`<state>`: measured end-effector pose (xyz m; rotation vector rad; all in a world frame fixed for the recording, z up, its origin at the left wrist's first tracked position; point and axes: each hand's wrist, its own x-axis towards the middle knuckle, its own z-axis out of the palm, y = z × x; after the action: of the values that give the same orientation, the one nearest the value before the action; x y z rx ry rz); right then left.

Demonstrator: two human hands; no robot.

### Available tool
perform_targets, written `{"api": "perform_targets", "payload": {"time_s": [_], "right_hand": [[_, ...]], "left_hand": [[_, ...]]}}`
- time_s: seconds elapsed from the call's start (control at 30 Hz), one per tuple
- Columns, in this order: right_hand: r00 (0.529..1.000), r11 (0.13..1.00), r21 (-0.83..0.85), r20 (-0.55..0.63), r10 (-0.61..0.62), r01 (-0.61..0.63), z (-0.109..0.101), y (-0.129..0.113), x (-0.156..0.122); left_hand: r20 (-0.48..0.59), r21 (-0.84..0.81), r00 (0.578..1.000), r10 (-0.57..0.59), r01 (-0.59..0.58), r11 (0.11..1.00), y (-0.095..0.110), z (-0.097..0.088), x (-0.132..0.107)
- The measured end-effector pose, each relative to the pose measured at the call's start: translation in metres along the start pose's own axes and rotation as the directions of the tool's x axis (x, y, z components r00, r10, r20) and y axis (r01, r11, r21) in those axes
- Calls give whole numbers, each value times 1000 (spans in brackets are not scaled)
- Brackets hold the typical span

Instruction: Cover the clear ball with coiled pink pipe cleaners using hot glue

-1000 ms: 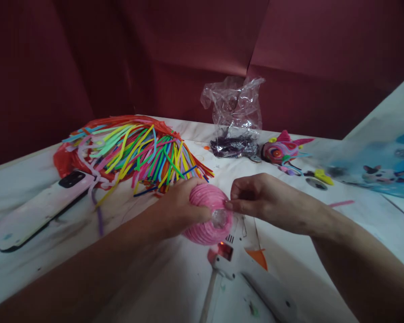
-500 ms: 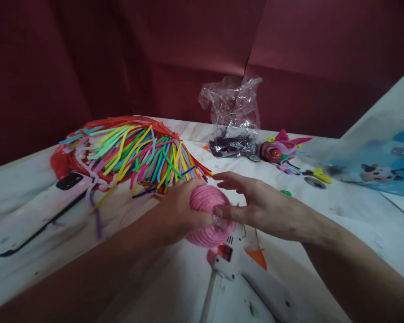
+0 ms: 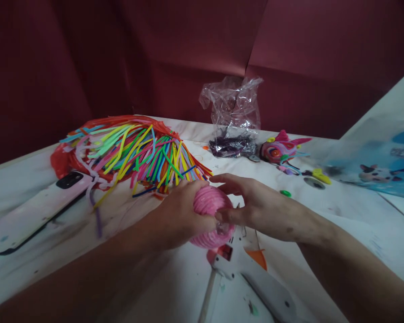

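Observation:
A round pink ball (image 3: pixel 210 202), wound in rows of fuzzy pipe cleaner, sits between my two hands. Part of a clear plastic surface shows at its near side, by the thumbs. My left hand (image 3: pixel 185 211) wraps round its left side, thumb across the front. From the right, my right hand (image 3: pixel 249 202) presses its thumb on the front of the ball, its fingers curving over the far side; their tips are partly hidden. Just below the ball lies a white glue gun (image 3: pixel 269 289) with a red part near its front, handle toward me.
Colourful pipe cleaners (image 3: pixel 155 157) spill from a red plastic bag at left, beside a phone (image 3: pixel 37 213). Farther back stand a clear bag (image 3: pixel 234 121) with dark strands and a pipe-cleaner fish (image 3: pixel 279 150). A blue printed bag (image 3: pixel 384 166) lies right. A green ring (image 3: pixel 285 193) lies nearby.
The ball and both hands have shifted very slightly to the right. Both hands keep their hold on the ball, and the things on the table stay in place.

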<state>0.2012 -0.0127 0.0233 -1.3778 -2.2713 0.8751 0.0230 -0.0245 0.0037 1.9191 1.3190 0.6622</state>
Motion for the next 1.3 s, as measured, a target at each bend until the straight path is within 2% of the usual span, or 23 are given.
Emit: {"api": "perform_targets", "payload": {"time_s": [0.2, 0.3, 0.37, 0.43, 0.5, 0.53, 0.6, 0.7, 0.73, 0.8, 0.87, 0.97, 1.03, 1.1, 1.3], "right_hand": [[997, 995, 84, 63, -55, 49, -2, 0, -1], [977, 961, 264, 169, -128, 80, -7, 1, -1], [975, 939, 334, 174, -140, 75, -12, 1, -2], [988, 963, 243, 74, -138, 116, -15, 1, -5], [977, 981, 28, -100, -186, 190, -15, -2, -11], [963, 973, -78, -148, -225, 216, -14, -3, -15], [954, 942, -216, -96, -283, 257, -11, -8, -24], [943, 904, -277, 158, -291, 326, -7, -14, -35], [936, 894, -290, 189, -298, 343, -8, -16, -37], [933, 881, -310, 158, -323, 357, -14, -16, -38], [938, 885, -313, 73, -339, 344, -23, -14, -36], [952, 900, -348, -60, -300, 261, -33, -6, -31], [955, 913, -361, -148, -257, 190, -33, 0, -25], [959, 936, -318, -182, -215, 150, -28, 4, -18], [997, 987, -137, -7, -81, 79, -11, 4, -4]], "left_hand": [[22, 12, 1000, 6, -6, 1000, 3, -6, -3], [42, -15, 999, -2, 2, 1000, 5, -9, -3], [56, -59, 998, 6, -2, 998, 5, -10, -1], [68, -114, 998, 12, -4, 993, 2, -11, 1], [75, -162, 997, 6, 6, 987, -2, -11, 3], [80, -183, 997, 5, 10, 983, -5, -11, 4], [81, -227, 997, -7, 26, 974, -11, -12, 6], [91, -302, 996, -20, 47, 952, -19, -13, 8], [97, -326, 995, -21, 52, 944, -21, -13, 9], [121, -365, 992, -17, 60, 929, -24, -14, 9], [140, -380, 990, -12, 65, 923, -25, -15, 9], [137, -346, 991, 6, 42, 937, -25, -15, 9], [133, -335, 990, 37, 10, 942, -25, -15, 9], [143, -343, 987, 67, -14, 939, -25, -14, 9], [181, -386, 969, 168, -87, 918, -28, -10, 9]]}}
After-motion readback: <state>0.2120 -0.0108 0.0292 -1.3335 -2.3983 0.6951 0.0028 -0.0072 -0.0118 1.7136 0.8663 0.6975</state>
